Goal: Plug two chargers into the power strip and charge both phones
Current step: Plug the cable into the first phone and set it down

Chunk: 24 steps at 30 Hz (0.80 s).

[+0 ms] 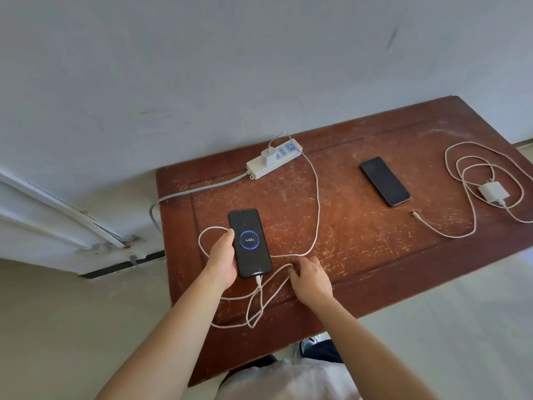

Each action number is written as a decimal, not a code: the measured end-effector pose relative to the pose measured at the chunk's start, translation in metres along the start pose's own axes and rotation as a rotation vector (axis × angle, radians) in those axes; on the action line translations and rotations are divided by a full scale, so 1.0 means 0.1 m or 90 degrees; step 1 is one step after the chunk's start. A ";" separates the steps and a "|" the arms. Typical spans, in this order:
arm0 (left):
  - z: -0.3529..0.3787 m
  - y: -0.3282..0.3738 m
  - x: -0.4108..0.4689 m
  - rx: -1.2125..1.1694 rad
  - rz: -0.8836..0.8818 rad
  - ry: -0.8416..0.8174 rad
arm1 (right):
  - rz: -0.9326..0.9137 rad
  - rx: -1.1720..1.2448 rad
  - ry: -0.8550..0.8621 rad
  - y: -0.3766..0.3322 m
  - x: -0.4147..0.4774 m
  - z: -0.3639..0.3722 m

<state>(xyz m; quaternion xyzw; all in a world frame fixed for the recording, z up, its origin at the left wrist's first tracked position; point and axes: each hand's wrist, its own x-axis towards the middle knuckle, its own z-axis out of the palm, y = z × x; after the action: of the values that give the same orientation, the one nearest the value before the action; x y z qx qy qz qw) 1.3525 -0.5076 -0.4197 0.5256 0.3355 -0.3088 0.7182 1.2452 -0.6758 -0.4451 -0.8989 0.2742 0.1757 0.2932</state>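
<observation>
Head view, left hand (222,259): I'm seeing it gripping the first phone (250,243) along its edge, screen showing charging.
Right hand (310,277): fingers spread, resting beside the cable (315,203).
Advice: I'd be lowering it flat, keeping the plug unstrained.
Remaining: second phone (385,181) and second charger (493,191) lying unplugged; power strip (272,161) well apart.

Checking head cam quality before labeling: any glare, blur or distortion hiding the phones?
Head view: wide-angle bowing tilts the table; soft even light, faint shadows; charging phone screen readable in the left hand; second phone dark, no glare; edges slightly soft.
</observation>
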 end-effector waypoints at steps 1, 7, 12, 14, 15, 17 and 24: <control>0.03 -0.02 0.05 -0.009 0.002 0.000 | -0.002 0.005 0.015 0.02 0.05 -0.04; 0.18 -0.02 0.34 0.021 0.011 0.019 | 0.023 0.008 0.086 0.14 0.34 -0.29; 0.32 0.07 0.53 0.067 0.014 0.050 | 0.024 0.057 0.082 0.16 0.41 -0.31; 0.34 0.10 0.60 0.098 0.014 0.061 | 0.001 0.077 0.064 0.16 0.43 -0.28; 0.34 0.12 0.62 0.126 0.016 0.073 | -0.019 0.086 0.043 0.16 0.44 -0.26; 0.32 0.16 0.67 0.211 0.039 0.117 | -0.054 0.107 -0.001 0.16 0.46 -0.22; 0.26 0.23 0.63 0.352 0.131 0.129 | -0.081 0.111 -0.016 0.12 0.44 -0.11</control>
<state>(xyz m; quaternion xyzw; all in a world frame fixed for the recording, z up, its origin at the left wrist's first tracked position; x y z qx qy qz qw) 1.4118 -0.5326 -0.4515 0.7604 0.2536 -0.2603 0.5382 1.2749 -0.7077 -0.4633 -0.8832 0.2274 0.1434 0.3843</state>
